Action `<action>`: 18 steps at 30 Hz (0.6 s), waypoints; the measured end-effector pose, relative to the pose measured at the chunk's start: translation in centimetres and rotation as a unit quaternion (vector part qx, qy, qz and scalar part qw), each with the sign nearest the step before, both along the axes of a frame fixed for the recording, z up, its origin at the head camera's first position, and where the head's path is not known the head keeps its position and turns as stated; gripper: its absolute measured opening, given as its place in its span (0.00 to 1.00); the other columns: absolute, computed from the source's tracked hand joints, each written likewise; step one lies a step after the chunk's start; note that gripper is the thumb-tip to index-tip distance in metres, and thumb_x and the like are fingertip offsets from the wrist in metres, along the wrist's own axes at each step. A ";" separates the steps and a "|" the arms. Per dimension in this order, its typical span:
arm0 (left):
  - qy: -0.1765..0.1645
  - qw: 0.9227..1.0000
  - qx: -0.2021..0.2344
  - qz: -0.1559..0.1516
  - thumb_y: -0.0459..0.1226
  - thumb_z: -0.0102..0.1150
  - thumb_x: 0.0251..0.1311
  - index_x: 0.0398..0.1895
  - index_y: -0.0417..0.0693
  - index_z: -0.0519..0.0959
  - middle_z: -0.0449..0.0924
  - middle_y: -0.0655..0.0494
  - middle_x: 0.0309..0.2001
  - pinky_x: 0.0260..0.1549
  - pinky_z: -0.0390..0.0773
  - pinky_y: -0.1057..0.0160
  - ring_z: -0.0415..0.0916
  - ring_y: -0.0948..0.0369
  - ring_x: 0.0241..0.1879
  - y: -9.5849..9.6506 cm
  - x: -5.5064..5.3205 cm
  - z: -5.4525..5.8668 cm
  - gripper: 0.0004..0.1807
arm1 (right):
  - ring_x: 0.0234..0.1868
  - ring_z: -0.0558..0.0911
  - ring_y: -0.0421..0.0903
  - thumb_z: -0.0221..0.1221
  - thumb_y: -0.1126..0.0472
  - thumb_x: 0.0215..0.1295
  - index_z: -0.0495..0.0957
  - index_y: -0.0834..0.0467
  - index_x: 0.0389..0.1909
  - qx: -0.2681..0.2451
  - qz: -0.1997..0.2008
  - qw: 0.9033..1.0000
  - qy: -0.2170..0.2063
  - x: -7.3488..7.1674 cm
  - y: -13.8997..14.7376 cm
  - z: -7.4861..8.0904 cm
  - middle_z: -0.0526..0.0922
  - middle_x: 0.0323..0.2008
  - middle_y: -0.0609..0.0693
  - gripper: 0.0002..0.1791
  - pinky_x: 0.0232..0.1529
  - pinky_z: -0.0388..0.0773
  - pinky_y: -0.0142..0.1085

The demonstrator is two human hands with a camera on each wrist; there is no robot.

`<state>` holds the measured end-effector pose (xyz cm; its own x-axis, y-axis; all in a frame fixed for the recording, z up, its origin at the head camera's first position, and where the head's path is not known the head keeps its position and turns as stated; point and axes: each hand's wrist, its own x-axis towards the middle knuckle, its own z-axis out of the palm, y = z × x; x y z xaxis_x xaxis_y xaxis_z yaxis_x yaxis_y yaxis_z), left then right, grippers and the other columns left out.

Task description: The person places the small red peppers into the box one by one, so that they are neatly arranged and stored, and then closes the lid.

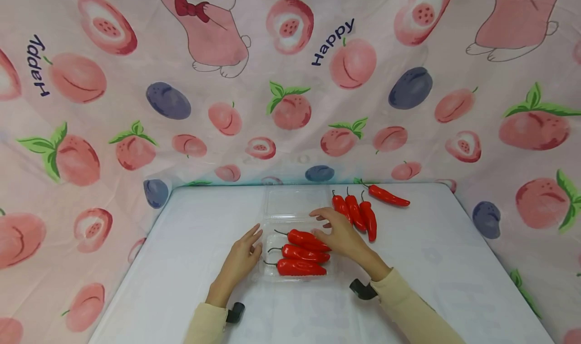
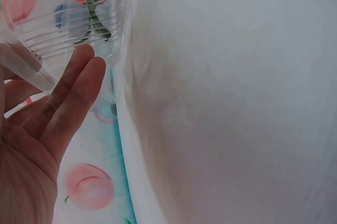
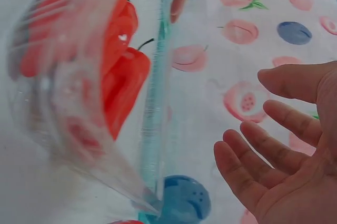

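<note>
The word "Happy" is on the pink fruit cloth, in dark blue letters that slant up. Another dark blue word runs down the cloth's left side and looks like "Happy" too, but its letters are turned, so it is hard to be sure.

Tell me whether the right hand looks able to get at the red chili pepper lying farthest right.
Probably yes: the right hand looks empty, and nothing covers that red chili pepper; the three neighbouring chili peppers lie flat, so reaching over them seems easy.
</note>
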<state>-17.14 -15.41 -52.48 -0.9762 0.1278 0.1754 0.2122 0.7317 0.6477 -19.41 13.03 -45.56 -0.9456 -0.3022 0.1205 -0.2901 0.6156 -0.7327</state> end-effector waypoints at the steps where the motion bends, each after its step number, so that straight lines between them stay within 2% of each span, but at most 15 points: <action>1: 0.001 1.000 -0.001 0.001 0.34 0.56 0.65 0.65 0.40 0.74 0.67 0.52 0.72 0.26 0.74 0.73 0.70 0.71 0.26 0.0 0.0 0.0 0.24 | 0.53 0.81 0.52 0.68 0.59 0.58 0.75 0.48 0.60 -0.003 -0.002 1.000 0.004 0.0 0.1 0.2 0.79 0.58 0.51 0.27 0.46 0.84 0.45; 9: 0.002 1.000 -0.003 0.001 0.34 0.57 0.65 0.65 0.40 0.74 0.67 0.52 0.72 0.26 0.74 0.72 0.70 0.70 0.27 0.0 0.0 0.0 0.24 | 0.54 0.81 0.52 0.68 0.61 0.58 0.76 0.52 0.59 -0.015 0.001 0.999 0.044 0.1 0.9 1.1 0.79 0.57 0.52 0.26 0.48 0.83 0.48; 18: -0.003 1.000 -0.008 0.004 0.34 0.57 0.65 0.65 0.41 0.74 0.67 0.53 0.72 0.26 0.73 0.73 0.70 0.70 0.27 0.1 0.1 0.2 0.24 | 0.54 0.80 0.53 0.67 0.60 0.59 0.75 0.53 0.60 -0.022 -0.007 0.998 0.056 0.0 2.2 1.4 0.79 0.57 0.54 0.26 0.51 0.82 0.50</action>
